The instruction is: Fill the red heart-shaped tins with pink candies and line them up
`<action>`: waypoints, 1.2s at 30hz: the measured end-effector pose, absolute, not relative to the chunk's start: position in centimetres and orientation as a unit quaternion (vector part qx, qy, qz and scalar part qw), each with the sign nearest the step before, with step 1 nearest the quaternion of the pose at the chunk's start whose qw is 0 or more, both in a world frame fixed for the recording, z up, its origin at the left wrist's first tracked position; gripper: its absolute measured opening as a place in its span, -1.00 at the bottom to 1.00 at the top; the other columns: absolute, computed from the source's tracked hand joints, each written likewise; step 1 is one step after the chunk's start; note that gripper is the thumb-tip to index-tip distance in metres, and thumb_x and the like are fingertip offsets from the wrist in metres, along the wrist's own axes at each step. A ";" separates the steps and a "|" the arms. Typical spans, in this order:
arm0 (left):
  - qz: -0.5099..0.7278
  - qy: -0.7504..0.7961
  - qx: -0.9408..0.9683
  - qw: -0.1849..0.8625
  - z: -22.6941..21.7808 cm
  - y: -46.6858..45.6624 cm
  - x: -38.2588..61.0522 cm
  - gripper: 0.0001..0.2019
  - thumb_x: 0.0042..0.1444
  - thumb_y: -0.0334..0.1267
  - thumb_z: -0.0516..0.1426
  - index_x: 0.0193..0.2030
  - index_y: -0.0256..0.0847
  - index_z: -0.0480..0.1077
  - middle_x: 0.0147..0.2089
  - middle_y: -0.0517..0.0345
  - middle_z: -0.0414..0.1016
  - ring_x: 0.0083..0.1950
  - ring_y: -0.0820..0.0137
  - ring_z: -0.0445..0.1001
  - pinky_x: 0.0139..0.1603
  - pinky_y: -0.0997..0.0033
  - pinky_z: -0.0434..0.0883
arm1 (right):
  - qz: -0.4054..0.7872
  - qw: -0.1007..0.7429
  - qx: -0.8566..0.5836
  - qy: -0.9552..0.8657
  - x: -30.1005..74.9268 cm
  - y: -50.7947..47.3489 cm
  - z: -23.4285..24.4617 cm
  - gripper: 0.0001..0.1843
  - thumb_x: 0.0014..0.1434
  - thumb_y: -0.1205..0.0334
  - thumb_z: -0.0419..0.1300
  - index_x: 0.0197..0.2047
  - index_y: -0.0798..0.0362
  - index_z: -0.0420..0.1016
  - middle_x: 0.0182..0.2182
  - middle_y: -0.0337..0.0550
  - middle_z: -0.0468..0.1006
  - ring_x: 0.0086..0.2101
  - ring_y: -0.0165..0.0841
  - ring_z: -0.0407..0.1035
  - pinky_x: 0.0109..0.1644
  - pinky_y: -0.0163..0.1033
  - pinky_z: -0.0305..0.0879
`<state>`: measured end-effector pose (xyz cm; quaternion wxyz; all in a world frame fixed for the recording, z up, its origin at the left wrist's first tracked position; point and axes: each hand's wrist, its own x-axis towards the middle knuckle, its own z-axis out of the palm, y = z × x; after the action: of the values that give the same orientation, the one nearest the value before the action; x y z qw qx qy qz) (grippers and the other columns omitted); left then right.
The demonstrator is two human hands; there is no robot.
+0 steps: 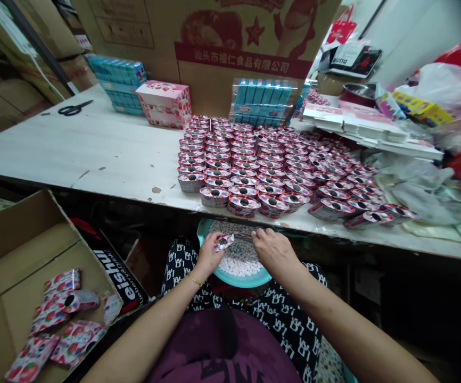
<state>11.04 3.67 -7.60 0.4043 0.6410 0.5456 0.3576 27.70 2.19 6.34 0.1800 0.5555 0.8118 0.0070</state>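
Note:
My left hand is closed around a small printed pouch with a dark round opening at its top. In my right hand is the end of a thin metal utensil, which points left toward the pouch; its exact kind is too small to make out. Both hands are over a turquoise basin between my knees. White and pinkish pellets fill the basin. Just beyond, many similar red-and-white pouches stand upright in rows along the table's front edge, their dark round openings facing up.
The white table carries scissors, a pink strawberry-print box, blue packs and a big carton. Stacked card and plastic bags are at right. An open cardboard box holding several filled pouches is at lower left.

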 end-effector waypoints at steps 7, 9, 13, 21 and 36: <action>0.377 0.552 0.609 0.427 -7.7 3.8 11.1 -0.65 -0.16 -0.47 0.12 -0.15 -0.21 0.29 -0.16 0.10 0.36 -0.14 0.40 0.35 -0.05 0.31 0.30 | -0.007 0.165 0.551 0.818 27.3 2.5 7.0 -0.70 0.13 0.41 -0.08 -0.13 0.15 0.39 -0.28 0.03 0.43 -0.28 -0.29 0.30 -0.33 -0.25 0.18; 0.382 0.551 0.594 0.444 -8.1 3.9 11.1 -0.64 -0.16 -0.45 0.13 -0.15 -0.22 0.29 -0.16 0.09 0.37 -0.14 0.39 0.37 -0.05 0.30 0.31 | -0.004 0.169 0.566 0.807 27.8 2.8 7.1 -0.69 0.13 0.41 -0.09 -0.12 0.15 0.38 -0.26 0.03 0.43 -0.27 -0.28 0.30 -0.33 -0.25 0.18; 0.385 0.547 0.581 0.463 -8.5 4.1 11.0 -0.64 -0.16 -0.43 0.14 -0.14 -0.24 0.29 -0.15 0.07 0.39 -0.13 0.37 0.39 -0.04 0.29 0.31 | -0.006 0.181 0.559 0.809 28.1 2.8 6.7 -0.69 0.13 0.40 -0.08 -0.12 0.16 0.39 -0.27 0.04 0.43 -0.28 -0.29 0.30 -0.34 -0.25 0.18; 0.388 0.551 0.573 0.467 -7.9 4.0 10.7 -0.64 -0.19 -0.46 0.15 -0.16 -0.23 0.31 -0.18 0.09 0.41 -0.14 0.37 0.40 -0.04 0.26 0.32 | -0.001 0.171 0.553 0.816 27.8 3.0 6.3 -0.70 0.13 0.40 -0.07 -0.12 0.12 0.38 -0.27 -0.01 0.43 -0.28 -0.29 0.30 -0.33 -0.24 0.17; 0.367 0.547 0.619 0.429 -7.2 4.0 10.2 -0.63 -0.19 -0.48 0.12 -0.15 -0.24 0.33 -0.17 0.08 0.39 -0.12 0.36 0.37 -0.04 0.32 0.30 | -0.018 0.134 0.494 0.859 27.1 2.5 6.5 -0.66 0.14 0.39 -0.09 -0.07 0.07 0.37 -0.31 -0.06 0.44 -0.30 -0.34 0.29 -0.32 -0.28 0.16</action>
<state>10.21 4.03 -7.21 0.4291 0.6186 0.5466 0.3667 27.11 2.47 6.46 0.1337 0.4935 0.8592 -0.0181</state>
